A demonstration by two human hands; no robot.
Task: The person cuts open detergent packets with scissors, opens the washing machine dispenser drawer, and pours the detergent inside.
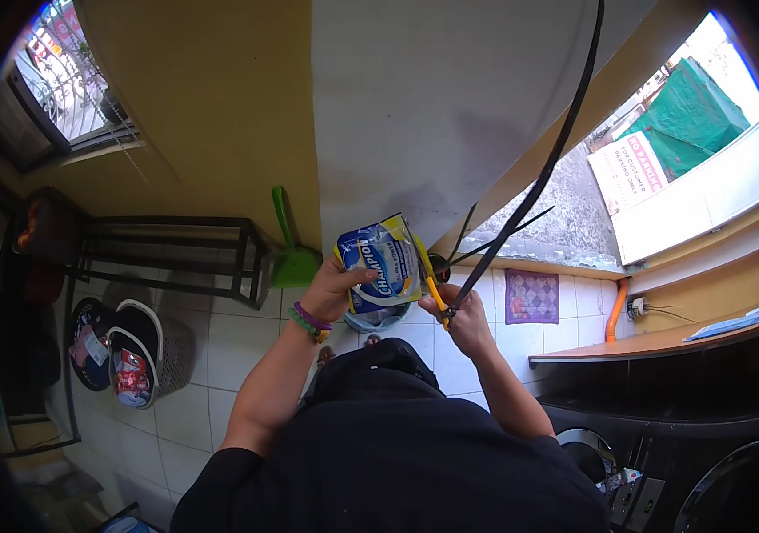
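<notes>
Basket (175, 351), perforated grey, on tiled floor: well left of the packet (384, 266).
Mat (531, 298), purple, patterned: right of the packet.
Dustpan (295, 265), green, handle up, by the wall: left of the packet.
Packet, blue and yellow, lettered CHAMPION: held up before the torso.
Left hand (340, 282): pinching the packet's left side, thumb across its face.
Right hand (463, 320): gripping a tool.
Tool (435, 289), yellow, slim: at the packet's right edge.
</notes>
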